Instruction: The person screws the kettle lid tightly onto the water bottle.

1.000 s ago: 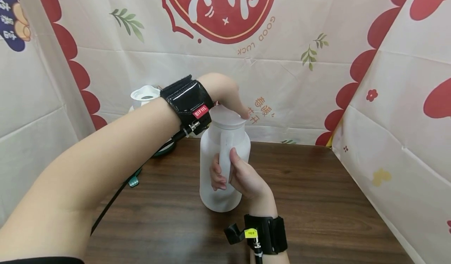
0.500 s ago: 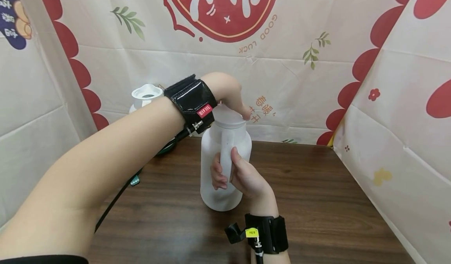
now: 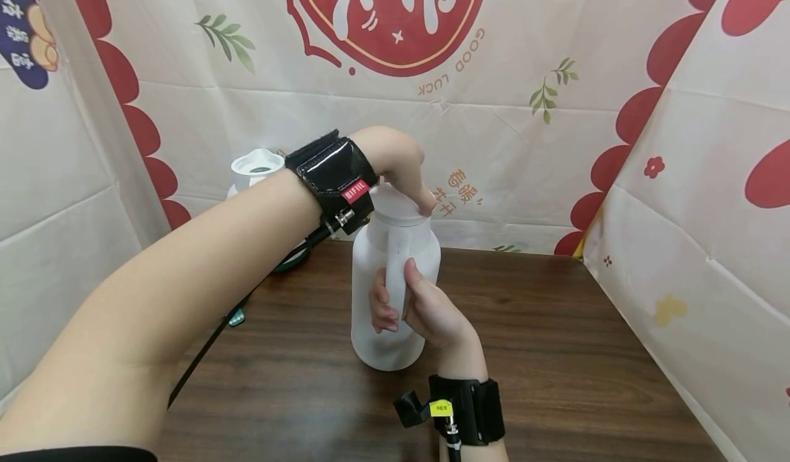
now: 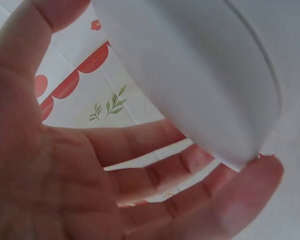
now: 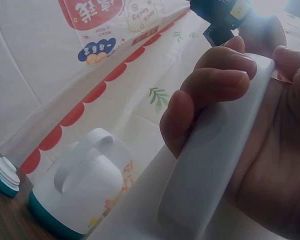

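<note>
A white jug with a handle stands upright on the wooden table. From above, my left hand grips its white lid; in the left wrist view the fingers spread round the lid's rim, touching its edge. My right hand is wrapped round the jug's handle, the thumb on one side and the fingers curled round the other. The right wrist view shows the handle between the palm and the curled fingers. The spout side of the jug is hidden from the head view.
Behind my left arm stands a second white jug with a teal base and a handle. Beside it lies a white and teal lid. A black cable runs below the left forearm. Printed cloth walls the table.
Both hands keep their hold on the lid and the handle. The left fingertips at the lid's rim shift slightly; the jug stays in place.
</note>
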